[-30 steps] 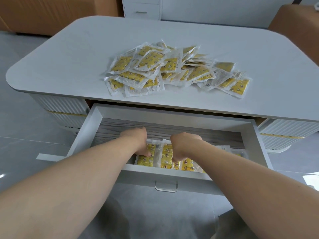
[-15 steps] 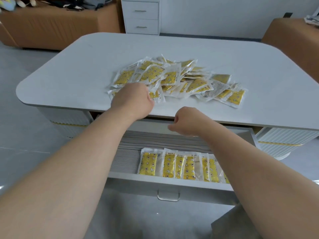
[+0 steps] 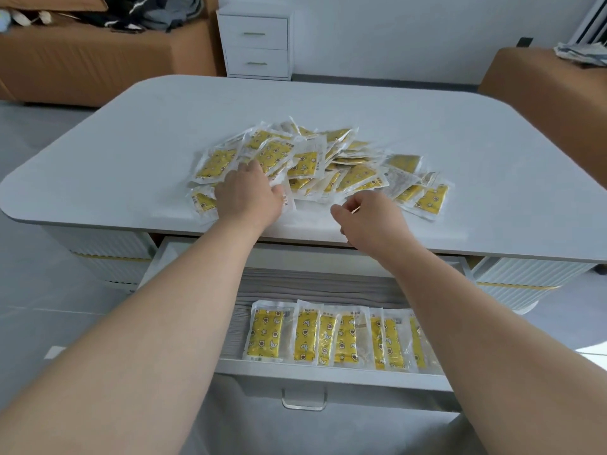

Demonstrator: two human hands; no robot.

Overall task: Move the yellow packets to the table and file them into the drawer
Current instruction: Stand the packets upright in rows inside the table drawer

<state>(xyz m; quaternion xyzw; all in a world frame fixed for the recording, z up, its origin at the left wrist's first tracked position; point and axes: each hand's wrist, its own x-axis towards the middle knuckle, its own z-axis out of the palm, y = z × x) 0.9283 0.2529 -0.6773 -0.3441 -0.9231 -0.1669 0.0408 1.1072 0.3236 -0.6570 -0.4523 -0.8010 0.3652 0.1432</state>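
The grey table (image 3: 460, 126) carries a loose heap of yellow packets (image 3: 305, 165) — overlapping (clear-edged wrappers) — near its front edge.

left grip (image 3: 251, 195): fingertips hidden behind its own back, in the packet pile (image 3: 358, 174); whether they pinch a packet cannot be told;
drawer row (image 3: 307, 336): right end covered by the right forearm (image 3: 437, 310);
packet print: too small to read
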